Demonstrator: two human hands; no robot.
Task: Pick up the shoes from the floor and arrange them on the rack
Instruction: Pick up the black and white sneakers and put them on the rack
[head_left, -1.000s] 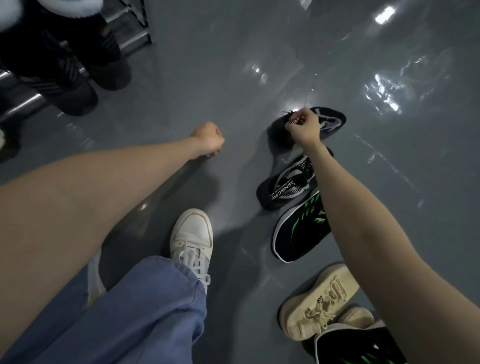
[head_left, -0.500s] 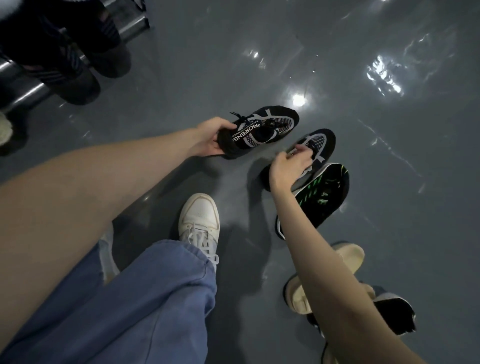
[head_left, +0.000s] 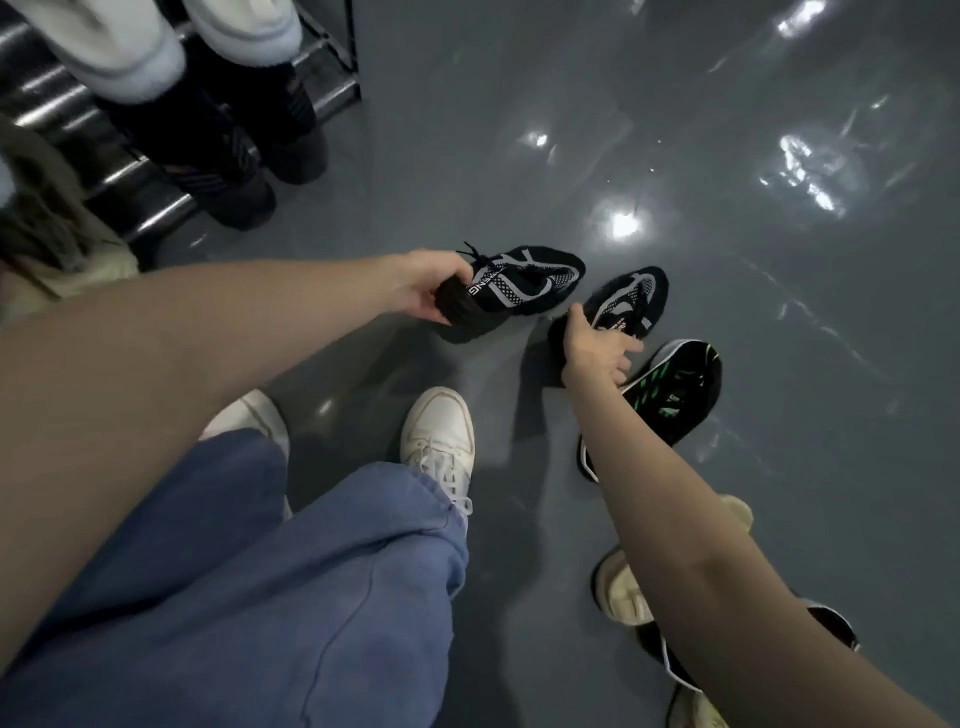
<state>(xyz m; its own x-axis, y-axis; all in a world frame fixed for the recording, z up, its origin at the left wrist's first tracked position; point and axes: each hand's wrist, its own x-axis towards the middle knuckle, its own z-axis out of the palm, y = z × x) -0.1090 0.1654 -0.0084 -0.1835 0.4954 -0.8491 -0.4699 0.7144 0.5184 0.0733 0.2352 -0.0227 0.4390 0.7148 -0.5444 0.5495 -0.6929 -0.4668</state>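
Note:
My left hand (head_left: 426, 288) grips the heel of a black shoe with grey mesh and white lettering (head_left: 524, 283), held just above the grey floor. My right hand (head_left: 592, 351) closes on the heel of its matching black shoe (head_left: 631, 299), a little to the right. A black shoe with green stripes (head_left: 675, 395) lies on the floor under my right wrist. The metal shoe rack (head_left: 332, 67) stands at the upper left, holding white fluffy shoes (head_left: 130, 57) and dark shoes (head_left: 234, 171).
Cream shoes (head_left: 623, 597) and another black shoe (head_left: 836, 631) lie at the lower right, partly hidden by my right forearm. My own white sneaker (head_left: 439, 436) and blue trouser leg (head_left: 260, 597) fill the lower middle. An olive-beige item (head_left: 47, 228) sits at the left edge.
My left hand took hold of one black mesh shoe and lifted it. My right hand shifted to the second one's heel. The view swung, bringing the rack further into sight.

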